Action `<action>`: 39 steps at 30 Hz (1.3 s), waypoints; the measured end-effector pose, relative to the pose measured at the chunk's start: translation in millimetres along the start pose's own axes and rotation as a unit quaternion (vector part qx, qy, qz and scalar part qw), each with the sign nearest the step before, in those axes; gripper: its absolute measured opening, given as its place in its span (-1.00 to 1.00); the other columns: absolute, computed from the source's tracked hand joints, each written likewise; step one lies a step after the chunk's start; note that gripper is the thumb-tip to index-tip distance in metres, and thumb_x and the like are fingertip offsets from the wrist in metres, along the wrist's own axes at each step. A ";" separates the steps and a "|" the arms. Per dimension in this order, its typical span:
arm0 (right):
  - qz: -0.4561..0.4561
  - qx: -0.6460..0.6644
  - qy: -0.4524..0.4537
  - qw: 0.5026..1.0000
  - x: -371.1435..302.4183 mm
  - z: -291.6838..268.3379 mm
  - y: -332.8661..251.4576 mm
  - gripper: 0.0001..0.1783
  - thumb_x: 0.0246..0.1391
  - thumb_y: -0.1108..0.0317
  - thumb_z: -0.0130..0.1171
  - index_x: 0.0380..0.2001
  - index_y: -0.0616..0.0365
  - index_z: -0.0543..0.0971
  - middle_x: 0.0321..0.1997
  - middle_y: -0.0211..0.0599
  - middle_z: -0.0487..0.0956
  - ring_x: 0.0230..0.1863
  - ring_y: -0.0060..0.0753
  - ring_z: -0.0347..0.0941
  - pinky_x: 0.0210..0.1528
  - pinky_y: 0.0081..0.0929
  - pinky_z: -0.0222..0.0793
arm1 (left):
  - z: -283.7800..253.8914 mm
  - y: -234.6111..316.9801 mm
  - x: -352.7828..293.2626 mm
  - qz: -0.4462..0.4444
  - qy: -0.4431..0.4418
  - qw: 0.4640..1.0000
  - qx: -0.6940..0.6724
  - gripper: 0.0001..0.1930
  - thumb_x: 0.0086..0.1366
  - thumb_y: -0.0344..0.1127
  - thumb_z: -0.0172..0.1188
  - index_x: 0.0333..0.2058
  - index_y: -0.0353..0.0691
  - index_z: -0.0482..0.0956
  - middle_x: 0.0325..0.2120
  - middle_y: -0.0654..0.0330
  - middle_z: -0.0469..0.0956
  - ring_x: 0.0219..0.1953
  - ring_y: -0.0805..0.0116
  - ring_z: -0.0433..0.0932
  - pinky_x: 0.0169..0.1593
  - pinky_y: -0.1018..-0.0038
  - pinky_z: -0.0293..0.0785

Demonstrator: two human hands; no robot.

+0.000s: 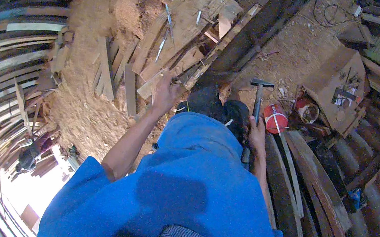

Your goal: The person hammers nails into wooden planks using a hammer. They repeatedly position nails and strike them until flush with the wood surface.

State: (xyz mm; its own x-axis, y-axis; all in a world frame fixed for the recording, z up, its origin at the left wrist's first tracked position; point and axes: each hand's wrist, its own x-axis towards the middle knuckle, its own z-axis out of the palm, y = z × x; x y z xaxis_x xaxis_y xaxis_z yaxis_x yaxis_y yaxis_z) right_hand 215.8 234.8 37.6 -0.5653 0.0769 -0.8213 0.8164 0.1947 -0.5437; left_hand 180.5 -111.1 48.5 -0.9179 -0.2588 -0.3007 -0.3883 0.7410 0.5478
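A woodworking shop or timber shed: long pale and brown wooden boards (pixel 16 63) are stacked along the left, tan sawdust-like litter (pixel 94 7) covers the ground, short brown wooden offcuts (pixel 106 72) lie about, and a grey metal-headed hammer (pixel 258 100) shows

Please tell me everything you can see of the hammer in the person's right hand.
The hammer has a dark, metal-looking head set crosswise on a straight, slender handle. The handle's upper part is grey and looks metallic; its lower part looks darker. The right hand grips it partway down, with the handle's end showing below the fingers. The head points away from the person, just left of a red container in the picture. The exact shape of the head's ends is too small to tell.
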 end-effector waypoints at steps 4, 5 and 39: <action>0.027 0.045 -0.027 0.998 2.9 15.9 11.5 -0.69 0.25 0.02 0.02 -0.19 0.02 0.37 -0.65 -0.51 0.32 -0.75 -0.60 0.21 -0.74 -0.56 0.16 | 7.3 8.1 9.1 0.101 -0.027 0.994 0.024 -0.66 0.19 -0.27 0.20 -0.05 -0.20 0.53 -0.09 -0.02 0.50 -0.09 -0.05 0.52 0.00 0.19 0.45; 0.004 0.041 -0.027 0.999 2.9 20.3 14.9 -0.69 0.25 0.02 0.02 -0.19 0.02 0.36 -0.65 -0.50 0.32 -0.76 -0.60 0.21 -0.75 -0.56 0.16 | 14.8 12.9 17.5 0.108 -0.039 0.993 0.021 -0.65 0.19 -0.27 0.21 -0.04 -0.18 0.53 -0.09 0.01 0.50 -0.10 -0.04 0.52 0.00 0.19 0.46; 0.078 0.230 0.031 0.970 -61.5 81.1 41.6 -0.74 0.26 0.07 0.01 -0.27 -0.01 0.31 -0.68 -0.55 0.28 -0.79 -0.66 0.16 -0.78 -0.57 0.12 | 39.4 65.5 73.6 0.067 -0.082 0.979 0.172 -0.67 0.17 -0.02 0.23 -0.23 -0.13 0.65 -0.22 0.03 0.55 -0.25 0.01 0.58 -0.21 0.12 0.50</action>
State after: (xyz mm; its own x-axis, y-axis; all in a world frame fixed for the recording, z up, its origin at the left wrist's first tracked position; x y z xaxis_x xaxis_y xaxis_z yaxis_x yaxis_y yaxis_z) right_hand 294.1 158.9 51.5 -0.4246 0.1314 -0.8958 0.8513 -0.2790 -0.4444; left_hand 90.6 -57.2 31.5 -0.9226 -0.0619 -0.3809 -0.1883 0.9338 0.3042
